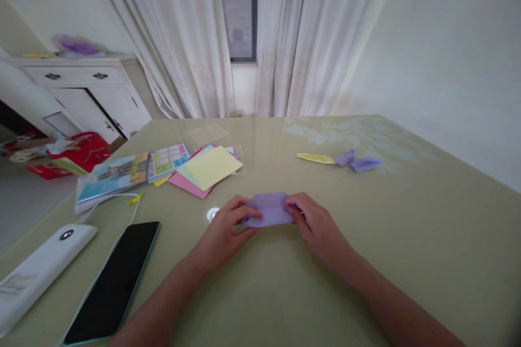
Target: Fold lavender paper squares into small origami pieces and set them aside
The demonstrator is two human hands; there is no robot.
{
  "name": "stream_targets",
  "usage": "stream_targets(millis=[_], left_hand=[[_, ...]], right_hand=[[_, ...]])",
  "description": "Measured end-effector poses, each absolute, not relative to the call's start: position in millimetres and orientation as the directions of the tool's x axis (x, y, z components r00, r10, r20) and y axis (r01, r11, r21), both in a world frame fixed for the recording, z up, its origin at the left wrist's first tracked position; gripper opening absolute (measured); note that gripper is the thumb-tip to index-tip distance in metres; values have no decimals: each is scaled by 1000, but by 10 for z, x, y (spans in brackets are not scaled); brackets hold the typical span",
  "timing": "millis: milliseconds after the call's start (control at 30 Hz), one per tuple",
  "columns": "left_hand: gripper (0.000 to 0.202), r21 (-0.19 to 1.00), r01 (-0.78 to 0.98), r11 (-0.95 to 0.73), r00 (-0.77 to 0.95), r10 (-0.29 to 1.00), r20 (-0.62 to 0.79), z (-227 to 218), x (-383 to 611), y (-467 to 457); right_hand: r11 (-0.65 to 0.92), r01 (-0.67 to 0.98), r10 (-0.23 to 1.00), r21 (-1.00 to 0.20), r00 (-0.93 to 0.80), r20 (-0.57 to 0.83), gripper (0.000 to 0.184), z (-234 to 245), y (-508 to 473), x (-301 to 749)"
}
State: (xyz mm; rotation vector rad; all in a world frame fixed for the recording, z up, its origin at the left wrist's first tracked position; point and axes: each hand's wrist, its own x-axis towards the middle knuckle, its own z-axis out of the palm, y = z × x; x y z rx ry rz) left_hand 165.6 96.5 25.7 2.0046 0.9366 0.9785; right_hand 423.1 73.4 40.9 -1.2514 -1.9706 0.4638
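A folded piece of purple paper (272,210) is held a little above the table between both hands. My left hand (228,225) grips its left end, fingers on the front and thumb below. At the right end, my right hand (315,222) pinches the paper between thumb and fingers; its fingertips partly cover that edge. A crease runs across the sheet. Just left of my left hand lies a small white round object (212,214), partly hidden by the hand. Beyond my right hand sit folded purple paper pieces (365,164) and a folded yellow strip (315,158).
Coloured paper sheets (211,168) lie fanned at the back left, beside booklets (116,176). A black-screened phone (116,279), a white power bank (44,271) and a white cable (136,209) occupy the left side. The table (427,260) meets a wall at right.
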Motion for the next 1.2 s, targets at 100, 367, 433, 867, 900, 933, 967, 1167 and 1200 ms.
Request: stream_targets(millis=[100,367,433,867,900,933,967,1167,1200], left_hand=[[22,812,296,-503,427,830,358,247,1648,971],[16,744,333,-580,381,804,456,308,1607,992],[15,727,342,-596,383,795,471,336,1589,995],[13,447,499,-743,482,666,570,377,1515,995],[13,438,505,-744,489,665,565,376,1517,987],[14,449,504,-738,490,673,554,380,1525,973],[14,476,497,-725,484,688,541,388,1542,955],[15,630,442,-638,407,769,494,457,1789,733],[14,637,437,-635,402,771,493,462,1835,689]], right_hand=[[442,603,895,-664,-244,374,19,430,717,4230],[435,538,898,-722,-321,302,27,454,730,4289],[448,533,892,-718,-316,323,19,451,749,4298],[519,584,855,-624,-359,375,20,443,740,4316],[530,597,848,-602,-378,371,22,437,738,4319],[541,608,841,-581,-396,368,24,430,737,4320],[553,621,833,-555,-409,373,26,422,735,4320],[627,680,763,-380,-438,476,34,451,652,4249],[643,659,752,-391,-443,489,32,467,628,4224]])
